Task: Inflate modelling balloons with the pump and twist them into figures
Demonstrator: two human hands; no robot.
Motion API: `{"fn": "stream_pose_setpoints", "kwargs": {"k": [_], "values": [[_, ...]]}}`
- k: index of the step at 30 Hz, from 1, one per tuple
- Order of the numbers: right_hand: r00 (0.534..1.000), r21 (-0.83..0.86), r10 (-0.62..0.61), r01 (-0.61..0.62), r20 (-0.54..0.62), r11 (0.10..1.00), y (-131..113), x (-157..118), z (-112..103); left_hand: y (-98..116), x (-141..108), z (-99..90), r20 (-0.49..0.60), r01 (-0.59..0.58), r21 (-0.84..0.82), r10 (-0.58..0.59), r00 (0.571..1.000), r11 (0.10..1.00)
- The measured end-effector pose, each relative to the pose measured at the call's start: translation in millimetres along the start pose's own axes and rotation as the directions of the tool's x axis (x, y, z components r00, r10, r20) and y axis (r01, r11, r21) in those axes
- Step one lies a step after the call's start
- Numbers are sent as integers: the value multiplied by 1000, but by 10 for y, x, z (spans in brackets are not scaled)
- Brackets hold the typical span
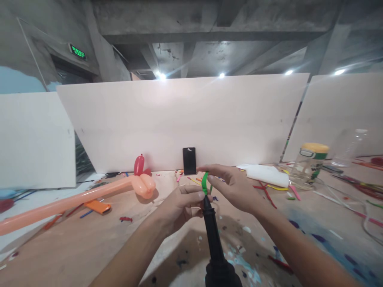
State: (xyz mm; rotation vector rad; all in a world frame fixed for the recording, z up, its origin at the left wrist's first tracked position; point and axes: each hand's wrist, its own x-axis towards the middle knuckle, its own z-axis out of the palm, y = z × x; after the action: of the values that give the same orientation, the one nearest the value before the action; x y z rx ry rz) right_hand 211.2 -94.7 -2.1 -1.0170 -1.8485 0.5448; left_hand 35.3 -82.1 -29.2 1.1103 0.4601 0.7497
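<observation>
A limp green balloon (204,182) hangs between my hands, just over the nozzle of a black balloon pump (213,229). My left hand (182,201) has its fingers closed around the balloon's lower end at the pump tip. With thumb and fingers, my right hand (230,185) pinches the upper part of the same balloon. The pump stands slightly tilted, its wider body running off the bottom edge. Whether the balloon's mouth sits on the nozzle is hidden by my left fingers.
A twisted peach balloon (98,191) with a red one (139,165) lies left. A phone (189,161) leans against the white board (185,119). A white roll (266,175), a yellow-lidded cup (309,165) and a clear bottle (351,147) stand right. Uninflated balloons and scraps dot the table (119,247).
</observation>
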Motion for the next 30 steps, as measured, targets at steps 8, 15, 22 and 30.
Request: {"fn": "stream_pose_setpoints", "kwargs": {"k": [8, 15, 22, 30], "values": [[995, 131, 15, -27, 95, 991, 31, -10, 3, -30, 5, 12, -4, 33, 15, -33, 999, 999], [989, 56, 14, -22, 145, 998, 76, -14, -18, -49, 23, -3, 18, 10, 65, -11, 1000, 998], [988, -2, 14, -14, 154, 1000, 58, -27, -17, -70, 27, 14, -21, -3, 70, 5, 1000, 998], [981, -55, 52, -42, 186, 998, 9, -40, -11, -80, 27, 9, 6, 32, -7, -32, 999, 999]]}}
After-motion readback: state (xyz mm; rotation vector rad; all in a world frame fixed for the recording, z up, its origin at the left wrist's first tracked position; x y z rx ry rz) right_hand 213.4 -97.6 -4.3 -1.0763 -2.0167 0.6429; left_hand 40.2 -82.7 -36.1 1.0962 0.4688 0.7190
